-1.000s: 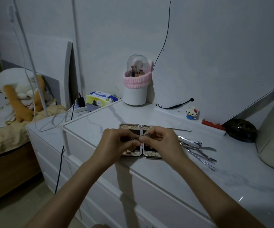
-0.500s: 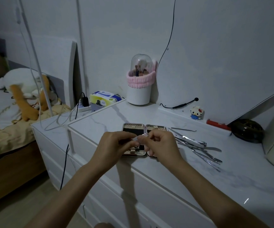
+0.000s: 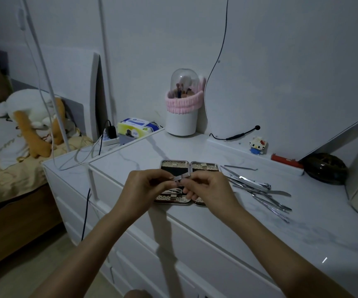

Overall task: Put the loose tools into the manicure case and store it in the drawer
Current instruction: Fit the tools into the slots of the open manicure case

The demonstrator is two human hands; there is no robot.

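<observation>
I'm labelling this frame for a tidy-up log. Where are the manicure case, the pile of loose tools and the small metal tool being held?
manicure case (image 3: 175, 165): head view, far edge of left half.
loose tools (image 3: 257, 187): head view, middle of pile.
small metal tool (image 3: 179, 177): head view, strip between both hands.

Bedroom clutter I can see around the white dresser top (image 3: 227, 224)

Against the wall stands a white brush holder (image 3: 181, 123) with a clear dome and a pink band. Left of it I see a tissue pack (image 3: 135, 125) beside a power strip (image 3: 109, 140). Along the back ledge sit a small cat figure (image 3: 257, 145), a red bar (image 3: 286, 160) and a dark round dish (image 3: 325, 171). On the bed lies a plush toy (image 3: 29, 117).
</observation>
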